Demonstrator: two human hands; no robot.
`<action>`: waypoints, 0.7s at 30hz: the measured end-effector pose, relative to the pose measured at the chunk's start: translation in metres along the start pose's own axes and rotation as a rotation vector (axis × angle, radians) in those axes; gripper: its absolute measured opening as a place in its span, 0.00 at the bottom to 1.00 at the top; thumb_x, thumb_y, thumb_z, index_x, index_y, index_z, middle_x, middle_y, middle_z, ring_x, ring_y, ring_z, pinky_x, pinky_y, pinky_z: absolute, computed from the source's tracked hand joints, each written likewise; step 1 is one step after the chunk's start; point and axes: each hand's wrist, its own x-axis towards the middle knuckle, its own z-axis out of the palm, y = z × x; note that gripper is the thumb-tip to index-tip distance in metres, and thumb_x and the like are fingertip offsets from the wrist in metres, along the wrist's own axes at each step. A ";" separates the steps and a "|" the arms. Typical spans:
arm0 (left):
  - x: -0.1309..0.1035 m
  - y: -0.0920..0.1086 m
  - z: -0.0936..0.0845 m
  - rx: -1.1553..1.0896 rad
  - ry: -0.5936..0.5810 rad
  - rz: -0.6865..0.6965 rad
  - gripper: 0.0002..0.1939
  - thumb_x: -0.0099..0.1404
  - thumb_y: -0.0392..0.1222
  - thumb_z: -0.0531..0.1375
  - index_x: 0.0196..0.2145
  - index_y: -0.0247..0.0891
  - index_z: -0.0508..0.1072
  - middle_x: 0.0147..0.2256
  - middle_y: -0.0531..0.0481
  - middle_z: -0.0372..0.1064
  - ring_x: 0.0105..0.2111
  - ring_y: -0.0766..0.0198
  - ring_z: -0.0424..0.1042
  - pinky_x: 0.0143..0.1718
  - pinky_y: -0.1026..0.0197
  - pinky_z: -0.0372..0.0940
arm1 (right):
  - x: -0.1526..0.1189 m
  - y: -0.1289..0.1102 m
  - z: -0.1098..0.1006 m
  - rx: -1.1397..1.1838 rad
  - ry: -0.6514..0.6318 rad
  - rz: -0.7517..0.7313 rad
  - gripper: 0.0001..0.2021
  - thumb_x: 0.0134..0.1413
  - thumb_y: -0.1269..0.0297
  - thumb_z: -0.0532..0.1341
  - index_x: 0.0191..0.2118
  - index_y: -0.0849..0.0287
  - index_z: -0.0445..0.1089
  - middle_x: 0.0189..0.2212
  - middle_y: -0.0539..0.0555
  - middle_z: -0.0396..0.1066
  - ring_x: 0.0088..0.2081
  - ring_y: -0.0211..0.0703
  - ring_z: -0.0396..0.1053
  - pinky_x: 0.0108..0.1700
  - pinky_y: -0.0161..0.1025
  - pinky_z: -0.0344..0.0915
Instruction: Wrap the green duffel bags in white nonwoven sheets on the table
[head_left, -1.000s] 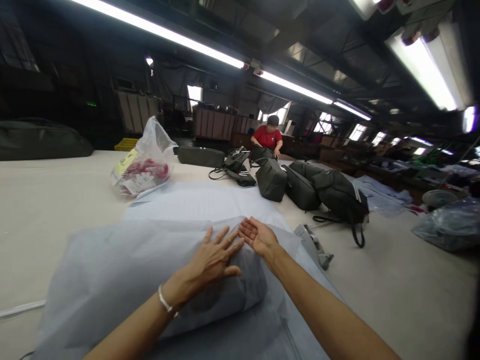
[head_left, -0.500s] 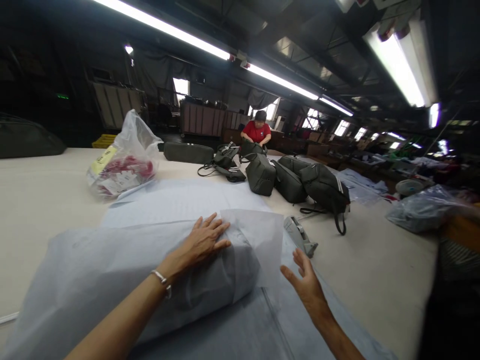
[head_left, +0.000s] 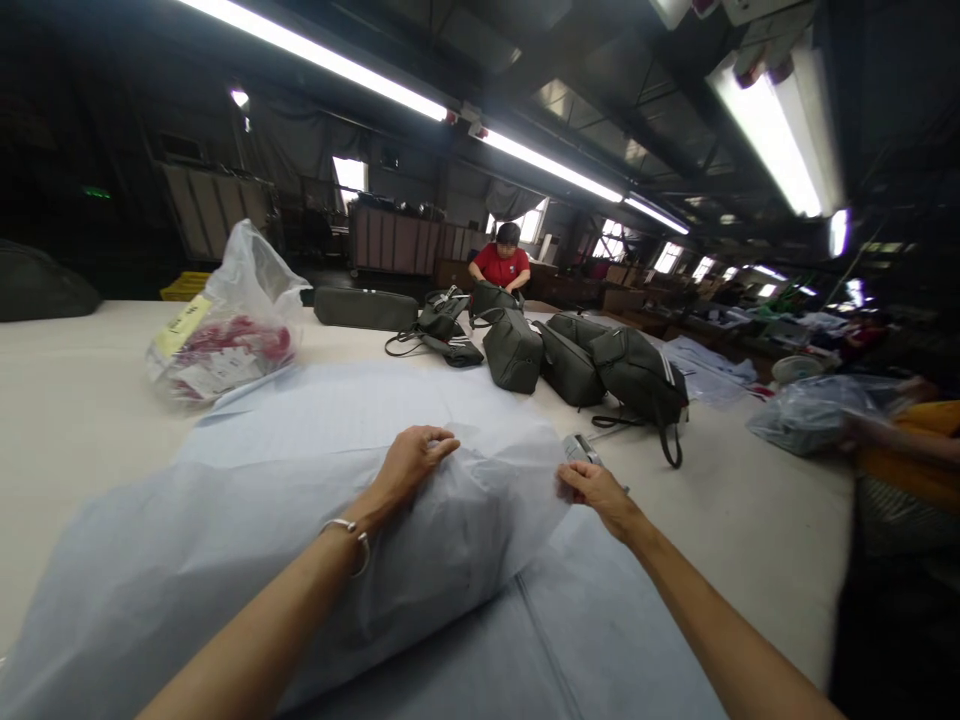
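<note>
A large bundle wrapped in pale, translucent sheet [head_left: 247, 540] lies across the near part of the table. My left hand [head_left: 416, 462] is on top of it, with fingers and thumb pressed together on the sheet. At the bundle's right end, my right hand [head_left: 592, 490] pinches the edge of the sheet. A grey tape dispenser [head_left: 581, 450] stands just behind my right hand, partly hidden by it. More pale sheet [head_left: 337, 405] is spread flat beyond the bundle, and bluish sheet [head_left: 600, 610] lies under it.
Several dark bags [head_left: 634, 370] stand across the table [head_left: 750, 520]. A clear plastic bag with red contents [head_left: 232, 345] sits at the left. Behind the bags a person in red [head_left: 502, 265] handles one. At the right, another person's arm [head_left: 892, 437] reaches to a plastic-wrapped bundle [head_left: 802, 415].
My right hand has moved up and left and closed on the sheet's edge. My left hand's spread fingers have drawn together. The sheet's right end is now pulled over the bundle's end.
</note>
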 end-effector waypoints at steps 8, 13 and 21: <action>0.006 -0.008 0.005 -0.179 0.045 -0.157 0.12 0.57 0.41 0.56 0.35 0.39 0.79 0.35 0.49 0.79 0.37 0.58 0.76 0.41 0.60 0.66 | 0.044 -0.001 0.004 -0.209 0.350 -0.104 0.17 0.45 0.50 0.62 0.37 0.57 0.72 0.36 0.57 0.75 0.42 0.51 0.73 0.46 0.45 0.69; 0.005 -0.009 0.009 -0.252 0.059 -0.158 0.13 0.57 0.40 0.56 0.38 0.38 0.77 0.35 0.50 0.77 0.37 0.60 0.75 0.41 0.61 0.66 | 0.069 -0.062 0.049 -0.567 0.256 -0.441 0.29 0.52 0.45 0.59 0.54 0.59 0.68 0.56 0.61 0.67 0.58 0.55 0.62 0.61 0.50 0.56; 0.003 -0.009 0.010 -0.166 0.039 -0.173 0.14 0.59 0.36 0.56 0.42 0.39 0.77 0.37 0.50 0.76 0.38 0.61 0.73 0.45 0.59 0.64 | 0.128 -0.084 0.074 -0.589 -0.519 0.030 0.29 0.23 0.59 0.76 0.41 0.57 0.77 0.36 0.54 0.77 0.39 0.50 0.73 0.42 0.42 0.68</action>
